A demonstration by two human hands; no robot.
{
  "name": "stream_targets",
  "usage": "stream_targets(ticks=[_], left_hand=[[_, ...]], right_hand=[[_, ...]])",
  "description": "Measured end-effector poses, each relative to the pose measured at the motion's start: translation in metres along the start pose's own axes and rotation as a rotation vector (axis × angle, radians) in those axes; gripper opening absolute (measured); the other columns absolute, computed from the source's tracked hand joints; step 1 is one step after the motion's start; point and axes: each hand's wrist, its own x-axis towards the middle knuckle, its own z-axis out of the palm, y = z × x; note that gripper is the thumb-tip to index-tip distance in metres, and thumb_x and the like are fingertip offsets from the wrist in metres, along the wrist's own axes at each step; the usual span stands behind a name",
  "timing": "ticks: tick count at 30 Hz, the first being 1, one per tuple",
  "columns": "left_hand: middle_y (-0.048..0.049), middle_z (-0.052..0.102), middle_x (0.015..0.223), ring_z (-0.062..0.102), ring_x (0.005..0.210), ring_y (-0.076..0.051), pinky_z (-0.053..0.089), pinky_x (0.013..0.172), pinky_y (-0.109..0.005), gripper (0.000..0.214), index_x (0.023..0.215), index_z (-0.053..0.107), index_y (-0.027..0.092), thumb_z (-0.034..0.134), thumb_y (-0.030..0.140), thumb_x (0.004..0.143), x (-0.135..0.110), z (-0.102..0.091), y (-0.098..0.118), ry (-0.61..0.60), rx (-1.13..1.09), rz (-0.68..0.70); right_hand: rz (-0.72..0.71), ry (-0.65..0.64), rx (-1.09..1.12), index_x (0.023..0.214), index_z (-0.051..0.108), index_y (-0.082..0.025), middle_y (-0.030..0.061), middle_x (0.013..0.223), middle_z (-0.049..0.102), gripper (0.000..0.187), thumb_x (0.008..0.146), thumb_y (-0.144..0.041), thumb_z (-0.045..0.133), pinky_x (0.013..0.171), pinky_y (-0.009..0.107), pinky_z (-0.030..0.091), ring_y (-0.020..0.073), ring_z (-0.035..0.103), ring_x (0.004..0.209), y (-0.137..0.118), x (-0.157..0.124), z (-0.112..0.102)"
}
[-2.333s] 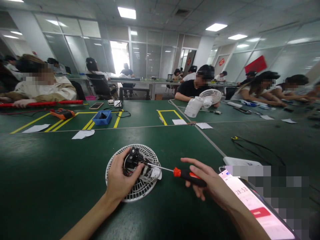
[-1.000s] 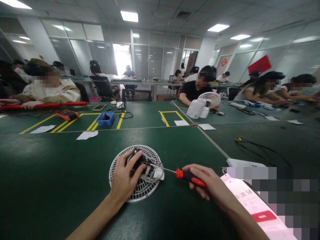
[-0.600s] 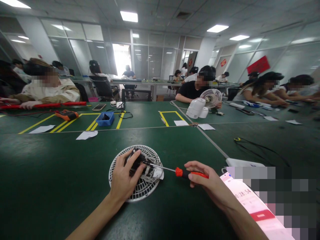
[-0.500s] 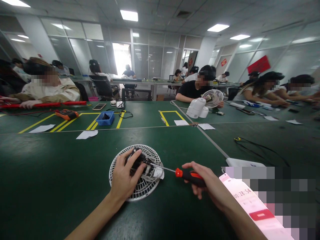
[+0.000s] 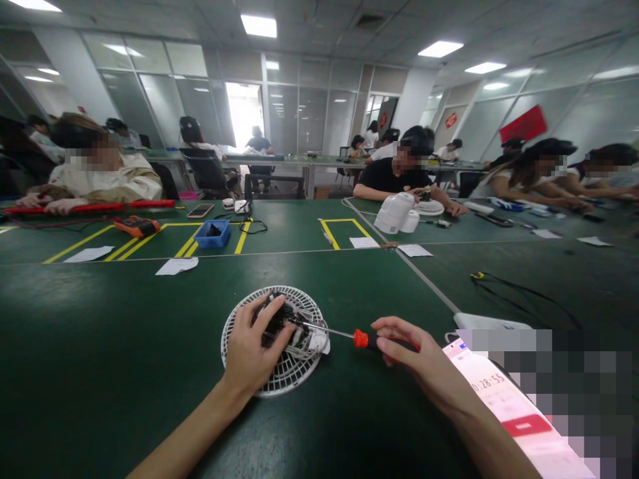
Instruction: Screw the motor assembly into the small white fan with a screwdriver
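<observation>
A round white fan grille (image 5: 289, 384) lies on the green table, with a dark fan motor (image 5: 273, 318) and bundled grey wires (image 5: 303, 340) on top. My left hand (image 5: 254, 349) is closed around the motor, thumb and fingers on either side of it. In my right hand (image 5: 412, 352) is a red and black screwdriver (image 5: 367, 340), gripped by its handle. The shaft points left and its tip reaches into the motor by my left thumb; the exact spot is too small to make out.
A lit phone (image 5: 499, 399) lies at the right near a white object (image 5: 492, 322) and a black cable (image 5: 524, 296). Farther back are a blue bin (image 5: 212, 234), an orange and black tool (image 5: 137, 227), paper slips and white fan housings (image 5: 395, 213). Several people sit around the tables.
My right fingers have shifted and closed further round the screwdriver's handle. The left hand keeps its hold on the motor. Across the table, a person has lowered another fan grille onto the tabletop.
</observation>
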Motion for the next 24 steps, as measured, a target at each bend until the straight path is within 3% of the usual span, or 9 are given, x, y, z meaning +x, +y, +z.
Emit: stream_targets(ticks=[4, 7, 10, 14, 17, 20, 22, 24], left_hand=[[-0.0083, 0.057, 0.128, 0.058, 0.115, -0.025, 0.053, 0.099, -0.044, 0.048, 0.136, 0.054, 0.03, 0.066, 0.04, 0.091, -0.001, 0.001, -0.001, -0.006, -0.004, -0.024], [-0.0083, 0.057, 0.127, 0.058, 0.115, -0.025, 0.053, 0.098, -0.045, 0.047, 0.135, 0.055, 0.03, 0.066, 0.04, 0.091, -0.001, 0.001, 0.0, -0.007, -0.001, -0.015], [-0.0084, 0.057, 0.127, 0.058, 0.115, -0.025, 0.053, 0.098, -0.044, 0.046, 0.135, 0.056, 0.03, 0.066, 0.04, 0.091, -0.001, 0.0, 0.001, -0.004, 0.0, -0.02], [-0.008, 0.057, 0.127, 0.058, 0.115, -0.025, 0.053, 0.099, -0.044, 0.046, 0.135, 0.056, 0.03, 0.066, 0.04, 0.091, -0.001, 0.0, 0.0, -0.014, -0.005, -0.038], [-0.0078, 0.058, 0.125, 0.059, 0.114, -0.025, 0.053, 0.099, -0.043, 0.047, 0.135, 0.056, 0.03, 0.067, 0.04, 0.09, -0.001, 0.001, -0.001, -0.003, -0.017, -0.049], [-0.0081, 0.058, 0.124, 0.059, 0.114, -0.025, 0.053, 0.098, -0.043, 0.048, 0.136, 0.055, 0.029, 0.066, 0.04, 0.09, 0.0, 0.001, -0.002, 0.007, -0.028, -0.055], [-0.0085, 0.058, 0.125, 0.059, 0.114, -0.025, 0.053, 0.099, -0.044, 0.049, 0.137, 0.054, 0.03, 0.066, 0.041, 0.09, -0.001, 0.001, -0.002, -0.002, -0.023, -0.052], [-0.0089, 0.057, 0.125, 0.059, 0.114, -0.025, 0.053, 0.099, -0.045, 0.05, 0.137, 0.054, 0.029, 0.066, 0.041, 0.09, -0.001, 0.001, -0.002, -0.01, -0.015, -0.047]], right_hand=[[0.177, -0.078, -0.007, 0.11, 0.065, -0.019, 0.0023, 0.073, 0.068, 0.059, 0.082, -0.071, 0.061, 0.036, 0.02, 0.035, 0.0108, 0.051, 0.044, -0.005, -0.002, 0.004], [0.146, -0.095, -0.049, 0.114, 0.063, -0.019, 0.001, 0.07, 0.068, 0.058, 0.08, -0.066, 0.068, 0.035, 0.018, 0.027, 0.0071, 0.043, 0.04, -0.006, -0.001, 0.0], [0.056, -0.094, -0.054, 0.113, 0.065, -0.02, -0.0013, 0.071, 0.064, 0.056, 0.075, -0.058, 0.078, 0.04, 0.018, 0.03, 0.0078, 0.045, 0.047, -0.004, -0.001, -0.005], [-0.045, -0.05, -0.074, 0.108, 0.07, -0.021, 0.0015, 0.087, 0.067, 0.053, 0.067, -0.049, 0.088, 0.055, 0.021, 0.045, 0.0154, 0.061, 0.071, -0.005, -0.003, -0.005], [0.044, -0.06, -0.049, 0.12, 0.065, -0.022, 0.0047, 0.085, 0.069, 0.061, 0.082, -0.069, 0.066, 0.047, 0.024, 0.046, 0.0164, 0.061, 0.061, -0.005, -0.005, 0.0], [0.159, -0.117, -0.067, 0.128, 0.06, -0.022, 0.0044, 0.076, 0.07, 0.066, 0.091, -0.074, 0.045, 0.033, 0.02, 0.033, 0.011, 0.05, 0.041, -0.004, -0.004, 0.001], [0.142, -0.12, -0.101, 0.125, 0.06, -0.021, 0.002, 0.07, 0.069, 0.059, 0.09, -0.068, 0.054, 0.032, 0.016, 0.025, 0.0072, 0.044, 0.037, -0.002, -0.003, 0.0], [0.089, -0.099, -0.096, 0.121, 0.062, -0.02, -0.0003, 0.068, 0.066, 0.055, 0.086, -0.063, 0.065, 0.034, 0.015, 0.026, 0.0058, 0.042, 0.039, 0.0, -0.001, -0.003]])
